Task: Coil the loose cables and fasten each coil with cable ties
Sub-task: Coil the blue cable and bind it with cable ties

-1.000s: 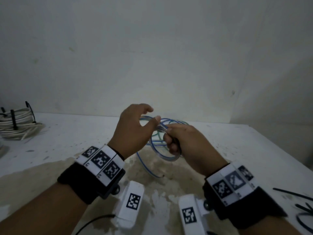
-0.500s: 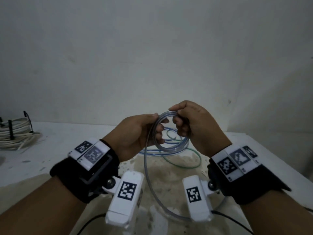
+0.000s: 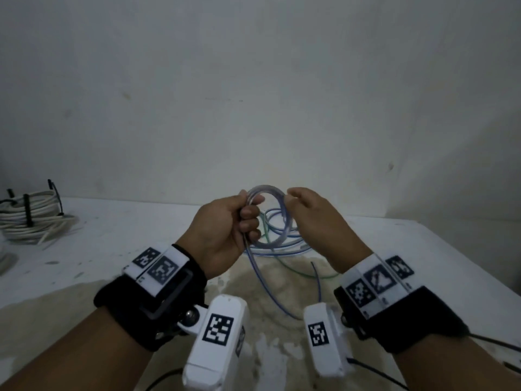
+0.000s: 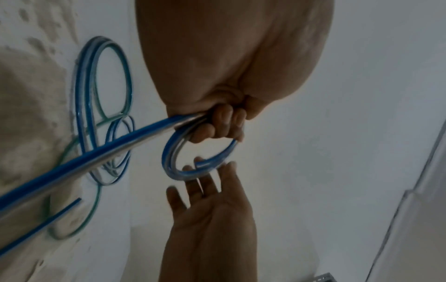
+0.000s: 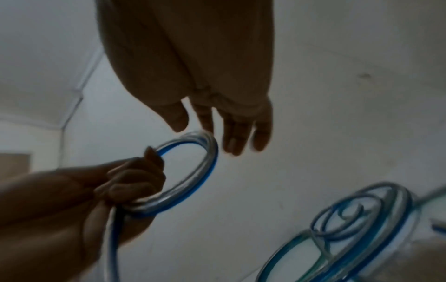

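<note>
While left hand grips cable coil, right hand open, fingertips touching coil.

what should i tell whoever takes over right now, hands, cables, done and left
Left hand grips a small coil of the blue-striped clear cable, its tail trailing to the table.
Right hand is open, fingers at the coil's far side, not gripping.
More blue and green loose cables lie on the table.
Done: a white cable bundle, far left, with black ties.
Left: finish this coil, tie it, then the rest.
</note>
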